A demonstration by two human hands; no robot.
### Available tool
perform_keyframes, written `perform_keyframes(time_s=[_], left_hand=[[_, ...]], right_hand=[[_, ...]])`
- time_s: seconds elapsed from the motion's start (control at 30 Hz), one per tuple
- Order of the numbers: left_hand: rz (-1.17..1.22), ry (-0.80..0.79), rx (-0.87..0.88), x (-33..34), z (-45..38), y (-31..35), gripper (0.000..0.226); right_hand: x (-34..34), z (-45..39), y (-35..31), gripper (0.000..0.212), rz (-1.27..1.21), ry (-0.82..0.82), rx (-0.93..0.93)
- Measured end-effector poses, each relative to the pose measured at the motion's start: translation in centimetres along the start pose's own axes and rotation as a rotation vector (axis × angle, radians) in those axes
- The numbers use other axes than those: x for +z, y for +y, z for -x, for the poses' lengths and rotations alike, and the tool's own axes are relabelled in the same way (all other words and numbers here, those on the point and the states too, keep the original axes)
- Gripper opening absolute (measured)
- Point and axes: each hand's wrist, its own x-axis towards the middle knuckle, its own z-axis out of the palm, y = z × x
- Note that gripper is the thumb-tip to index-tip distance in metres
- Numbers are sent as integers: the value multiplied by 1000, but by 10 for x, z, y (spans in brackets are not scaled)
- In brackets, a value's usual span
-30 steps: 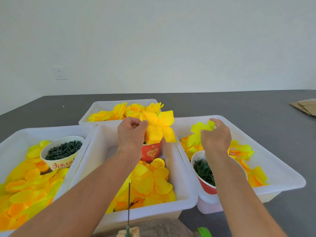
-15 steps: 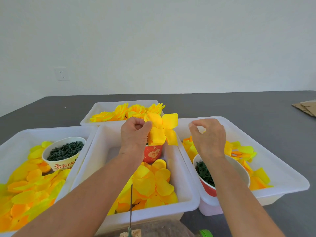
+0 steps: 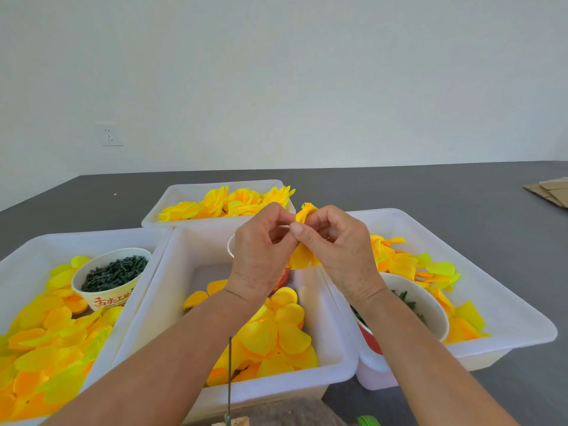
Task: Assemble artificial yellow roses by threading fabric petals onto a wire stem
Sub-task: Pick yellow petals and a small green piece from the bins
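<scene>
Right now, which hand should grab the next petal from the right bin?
Right hand: it sits beside the right bin. Left hand also pinches the flower and could keep holding it.

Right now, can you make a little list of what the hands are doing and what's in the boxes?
left hand: pinches the yellow flower
right hand: pinches the same flower
middle bin: loose yellow petals
back bin: finished yellow flowers
left bin: petals, plus a paper bowl of dark green pieces
right bin: petals, plus a white bowl
wire stem: upright near the front edge
</scene>
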Motion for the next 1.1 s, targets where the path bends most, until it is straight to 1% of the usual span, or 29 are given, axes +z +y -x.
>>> perform_keyframes(time_s=[0.1, 0.17, 0.3, 0.47, 0.6, 0.67, 0.73, 0.83, 0.93, 1.03, 1.1], left_hand=[[66, -21, -24, -1, 0, 1, 22], [124, -38, -45, -2, -1, 2, 16], [251, -39, -154, -3, -2, 5, 12], [221, -9, -208, -2, -2, 4, 19], [204, -1, -208, -2, -3, 4, 18], [187, 2, -205, -3, -2, 2, 17], [158, 17, -210, -3, -3, 1, 18], [113, 70, -240, -3, -6, -4, 21], [104, 121, -311, -4, -9, -9, 22], [120, 135, -372, -4, -10, -12, 21], [116, 134, -376, -3, -10, -13, 21]], right_hand=[[-2, -2, -1, 18, -45, -15, 0], [-4, -3, -3, 18, -96, -18, 11], [-9, -4, -2, 14, -168, -12, 95], [-10, -5, 0, 10, -312, 20, 234], [-10, -5, 0, 8, -393, 9, 248], [-10, -5, -1, 14, -387, -18, 233], [-10, -5, -1, 14, -316, -28, 203], [-10, -4, 0, 10, -200, 36, 189], [-11, -5, 1, 11, -159, 116, 228], [-12, -6, 2, 17, -169, 129, 289], [-11, -6, 3, 19, -177, 138, 331]])
